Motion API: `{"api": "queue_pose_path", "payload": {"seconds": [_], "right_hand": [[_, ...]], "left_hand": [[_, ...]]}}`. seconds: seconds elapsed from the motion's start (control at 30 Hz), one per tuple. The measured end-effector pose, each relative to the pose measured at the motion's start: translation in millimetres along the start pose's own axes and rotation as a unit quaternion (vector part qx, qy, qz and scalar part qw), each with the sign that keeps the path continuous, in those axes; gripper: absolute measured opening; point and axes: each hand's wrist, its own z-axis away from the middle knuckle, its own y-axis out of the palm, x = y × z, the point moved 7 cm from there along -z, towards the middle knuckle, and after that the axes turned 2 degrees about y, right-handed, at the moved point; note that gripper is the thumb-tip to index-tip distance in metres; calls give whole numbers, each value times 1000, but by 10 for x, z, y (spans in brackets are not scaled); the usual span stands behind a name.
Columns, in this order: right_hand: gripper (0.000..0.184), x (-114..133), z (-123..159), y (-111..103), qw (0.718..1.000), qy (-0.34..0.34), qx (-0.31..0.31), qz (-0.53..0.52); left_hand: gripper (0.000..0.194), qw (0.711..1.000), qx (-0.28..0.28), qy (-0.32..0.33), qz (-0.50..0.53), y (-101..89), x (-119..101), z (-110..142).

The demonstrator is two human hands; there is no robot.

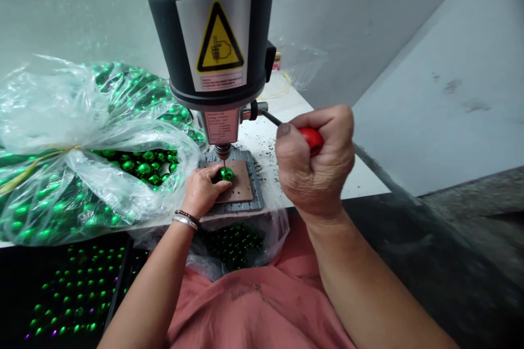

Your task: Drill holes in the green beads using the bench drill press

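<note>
A bench drill press (210,38) with a black head and a yellow warning sign stands before me. My left hand (204,185) pinches a shiny green ball (226,174) between thumb and fingers on a brown board (239,188), which lies over the drill's grey base (257,196). The thin drill bit (224,163) points down at the ball's top; whether it has entered cannot be made out. My right hand (317,161) is wrapped round the red knob (311,140) of the feed lever (271,117), to the right of the drill head.
A large clear plastic bag (102,185) of green balls lies at the left, open toward the drill. Another bag (233,245) of green balls hangs below the table edge. A dark tray (73,289) with rows of green balls is at lower left. Dark shavings dot the white table (295,106).
</note>
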Motion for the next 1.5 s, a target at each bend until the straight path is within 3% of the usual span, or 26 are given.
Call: {"api": "queue_pose_path", "payload": {"seconds": [0.4,0.73,0.83,0.97,1.1,1.27,1.5], "right_hand": [[7,-78,185,30,999,-12,-42,-18],[11,-197,381,100,997,1,-36,-75],[5,-139,247,58,996,22,-62,-66],[16,-18,-126,83,996,64,-36,-50],[21,14,-346,121,995,91,-9,-50],[21,-29,-332,140,992,99,-2,-74],[18,-75,-293,176,990,115,11,-79]], "left_hand": [[22,1000,-4,-7,20,-23,-22,16],[23,1000,-14,-6,11,-21,3,34],[25,1000,-16,0,21,-6,12,24],[29,997,-28,-13,70,14,37,44],[30,991,-41,-50,119,3,74,203],[40,980,-84,-41,175,-98,82,547],[41,957,-43,-27,285,-67,44,890]]}}
